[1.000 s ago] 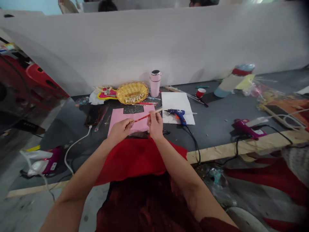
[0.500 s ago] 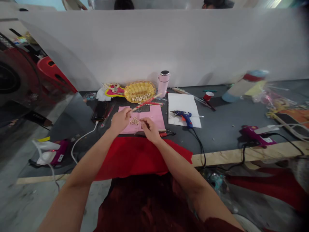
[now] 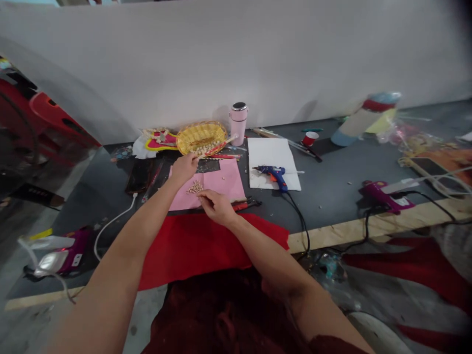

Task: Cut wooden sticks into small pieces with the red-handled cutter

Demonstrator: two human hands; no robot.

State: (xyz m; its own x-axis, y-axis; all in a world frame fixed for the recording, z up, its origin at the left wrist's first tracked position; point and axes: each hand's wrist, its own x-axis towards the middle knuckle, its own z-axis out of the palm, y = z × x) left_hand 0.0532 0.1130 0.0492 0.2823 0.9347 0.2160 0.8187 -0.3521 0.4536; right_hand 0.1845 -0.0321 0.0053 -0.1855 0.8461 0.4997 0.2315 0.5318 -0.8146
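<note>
My left hand (image 3: 185, 168) is closed on the near end of a thin stick (image 3: 218, 148), pale with red along its length. The stick slants up to the right, its far part crossing in front of the wicker basket (image 3: 202, 130). Below it, a heap of small pale beads (image 3: 195, 186) lies on a pink paper sheet (image 3: 232, 179). My right hand (image 3: 218, 208) is at the right edge of the heap, thumb and forefinger pinched together; whatever is between the fingertips is too small to name.
A pink flask (image 3: 238, 125) stands beside the basket. Right of the paper, a blue glue gun (image 3: 273, 174) rests on a white board (image 3: 269, 147). Red-handled pliers (image 3: 245, 204) and red cloth (image 3: 206, 246) are in front. A phone (image 3: 139, 177) with a white cable lies left.
My right hand has come down and left to the bead heap, its fingers closing into a pinch. My left hand still holds the stick, now closer to the basket. The view has shifted.
</note>
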